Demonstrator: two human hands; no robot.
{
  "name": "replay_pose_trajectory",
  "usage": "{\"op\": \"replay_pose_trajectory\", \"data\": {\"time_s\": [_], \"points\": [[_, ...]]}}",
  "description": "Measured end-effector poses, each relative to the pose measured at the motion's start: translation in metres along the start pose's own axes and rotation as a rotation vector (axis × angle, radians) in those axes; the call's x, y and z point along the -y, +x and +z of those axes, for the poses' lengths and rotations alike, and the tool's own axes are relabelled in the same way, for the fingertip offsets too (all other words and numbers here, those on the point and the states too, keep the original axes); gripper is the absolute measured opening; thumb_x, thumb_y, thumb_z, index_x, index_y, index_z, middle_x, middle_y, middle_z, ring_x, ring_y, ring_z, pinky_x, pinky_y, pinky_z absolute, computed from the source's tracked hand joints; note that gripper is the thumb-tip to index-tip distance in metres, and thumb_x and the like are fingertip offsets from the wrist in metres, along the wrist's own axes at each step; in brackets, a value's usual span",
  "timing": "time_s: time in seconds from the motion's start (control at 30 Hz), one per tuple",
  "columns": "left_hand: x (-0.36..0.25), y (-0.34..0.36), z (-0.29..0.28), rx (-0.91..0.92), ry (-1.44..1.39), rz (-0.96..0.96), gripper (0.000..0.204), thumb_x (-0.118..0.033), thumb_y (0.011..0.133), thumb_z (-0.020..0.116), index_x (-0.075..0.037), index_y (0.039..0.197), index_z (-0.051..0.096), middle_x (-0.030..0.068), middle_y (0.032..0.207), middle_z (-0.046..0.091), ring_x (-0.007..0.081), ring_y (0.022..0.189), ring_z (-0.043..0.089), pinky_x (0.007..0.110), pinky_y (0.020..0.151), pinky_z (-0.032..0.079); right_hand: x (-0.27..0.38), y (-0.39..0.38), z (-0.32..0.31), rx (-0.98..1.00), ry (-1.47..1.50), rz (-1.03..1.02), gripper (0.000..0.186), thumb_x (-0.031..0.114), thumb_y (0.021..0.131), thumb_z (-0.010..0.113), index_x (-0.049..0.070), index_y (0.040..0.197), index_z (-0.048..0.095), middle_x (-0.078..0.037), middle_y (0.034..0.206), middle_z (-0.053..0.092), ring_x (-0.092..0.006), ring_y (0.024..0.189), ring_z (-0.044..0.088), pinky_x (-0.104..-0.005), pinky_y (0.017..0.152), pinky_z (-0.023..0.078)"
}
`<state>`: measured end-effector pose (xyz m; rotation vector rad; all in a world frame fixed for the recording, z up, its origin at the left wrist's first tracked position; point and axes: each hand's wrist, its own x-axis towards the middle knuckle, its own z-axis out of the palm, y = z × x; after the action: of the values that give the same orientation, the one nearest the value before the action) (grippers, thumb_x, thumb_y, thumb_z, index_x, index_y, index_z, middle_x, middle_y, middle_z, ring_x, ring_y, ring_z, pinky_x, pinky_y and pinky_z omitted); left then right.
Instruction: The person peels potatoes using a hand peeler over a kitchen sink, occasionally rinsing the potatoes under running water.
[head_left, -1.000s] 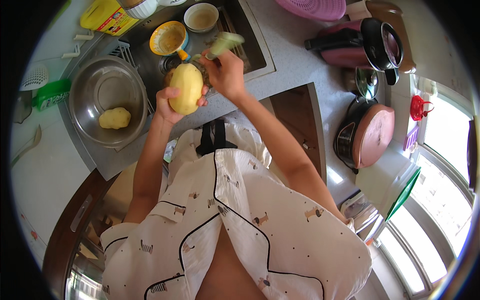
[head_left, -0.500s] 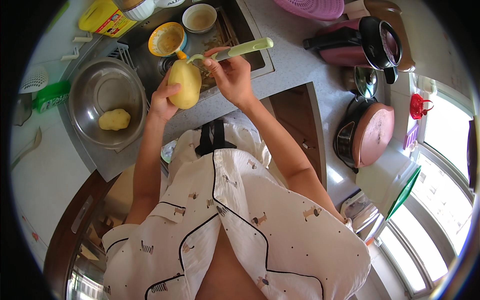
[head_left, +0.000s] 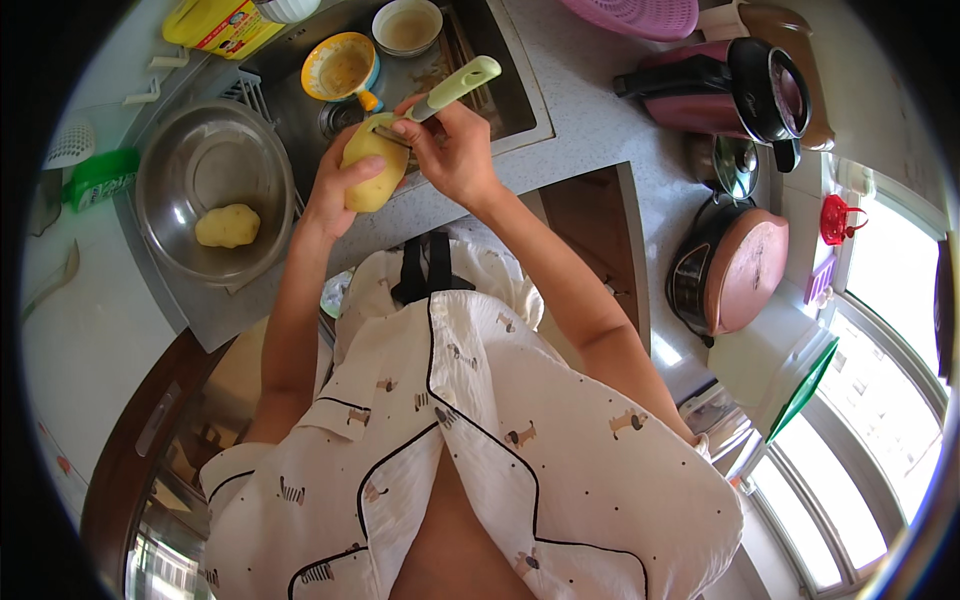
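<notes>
My left hand [head_left: 338,185] is wrapped round a large peeled-looking yellow potato [head_left: 372,180], held over the front edge of the sink [head_left: 515,110]. In my right hand [head_left: 457,152] is a peeler with a pale green handle [head_left: 455,88], its head against the upper end of the potato. My right fingertips pinch the peeler close to its head and partly hide it. To the left, a steel basin [head_left: 165,225] holds a second yellow potato [head_left: 228,226].
In the sink stand an orange-rimmed bowl with a handle [head_left: 318,75] and a white bowl [head_left: 408,28]. A purple-and-black jug appliance [head_left: 690,92], a small lidded pot [head_left: 733,165] and a black pan with a pinkish lid [head_left: 750,270] line the right counter. A pink colander [head_left: 640,12] lies at the back.
The peeler has tilted more steeply, its handle end swinging left and toward me, and its head now meets the potato's upper right side. The potato has turned slightly in my left hand.
</notes>
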<state>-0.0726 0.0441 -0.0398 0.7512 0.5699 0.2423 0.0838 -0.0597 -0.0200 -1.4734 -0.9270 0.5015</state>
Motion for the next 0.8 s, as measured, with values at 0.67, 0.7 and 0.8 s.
{"op": "replay_pose_trajectory", "data": {"time_s": [0.67,0.7,0.8], "points": [[0.009,-0.009,-0.011,0.224,-0.27,-0.119,0.062,-0.031,0.084,0.062,0.0,0.136,0.048,0.0199,0.118,0.062,0.0354,0.093,0.066,0.052,0.084,0.054,-0.039,0.004,-0.011,-0.131,-0.188,0.189,0.012,0.009,0.091,0.07,0.0,0.098,0.065,-0.006,0.069,0.064,-0.0097,0.062,0.059,-0.0274,0.058,0.048],[0.008,-0.01,-0.004,0.185,-0.298,-0.122,0.063,-0.035,0.084,0.062,0.003,0.134,0.05,0.0218,0.119,0.062,0.0349,0.092,0.066,0.049,0.085,0.053,-0.037,0.001,-0.011,-0.172,-0.079,0.258,0.012,0.009,0.091,0.07,0.0,0.097,0.065,-0.005,0.069,0.064,-0.0097,0.062,0.059,-0.0276,0.058,0.048],[0.01,-0.005,0.002,-0.047,-0.444,-0.109,0.062,-0.04,0.088,0.058,0.002,0.133,0.052,0.0223,0.123,0.061,0.0338,0.097,0.065,0.049,0.09,0.051,-0.018,-0.009,-0.004,-0.208,0.104,0.308,0.014,0.012,0.095,0.067,0.0,0.101,0.062,-0.004,0.074,0.065,-0.0093,0.065,0.06,-0.0256,0.057,0.049]]}}
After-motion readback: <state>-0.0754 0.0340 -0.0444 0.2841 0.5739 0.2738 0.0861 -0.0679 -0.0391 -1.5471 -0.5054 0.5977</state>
